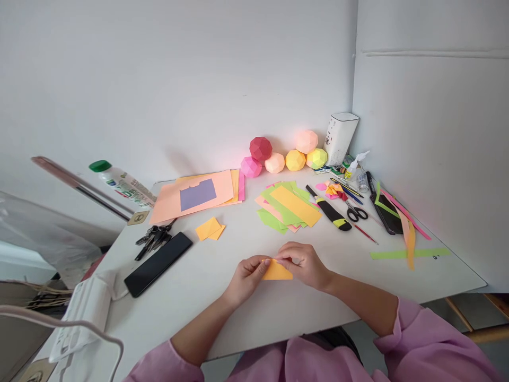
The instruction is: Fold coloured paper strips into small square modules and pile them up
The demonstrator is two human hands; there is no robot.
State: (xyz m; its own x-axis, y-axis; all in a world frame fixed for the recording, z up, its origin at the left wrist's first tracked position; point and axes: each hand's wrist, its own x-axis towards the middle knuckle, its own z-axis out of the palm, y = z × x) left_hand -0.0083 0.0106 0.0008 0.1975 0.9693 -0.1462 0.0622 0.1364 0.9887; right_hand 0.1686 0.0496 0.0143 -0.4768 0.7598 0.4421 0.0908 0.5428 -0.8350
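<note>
"Head view: where is the orange paper?"

"Between the left hand and the right hand, over the near side of the bench."

"How are the fingers set?"

"Nearly closed: the left ones pinch its left side, the right ones its upper right edge. Orange pieces lie near the black phone."

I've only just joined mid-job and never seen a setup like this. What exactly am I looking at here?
There's no machine: these are bare human hands, a left hand and a right hand. The one picture comes from a head-worn camera looking forward and down. Both hands pinch a piece of orange paper. On the white table lie a pile of cut paper, a utility knife, scissors, keys and more; faceted balls sit at the back.
</note>
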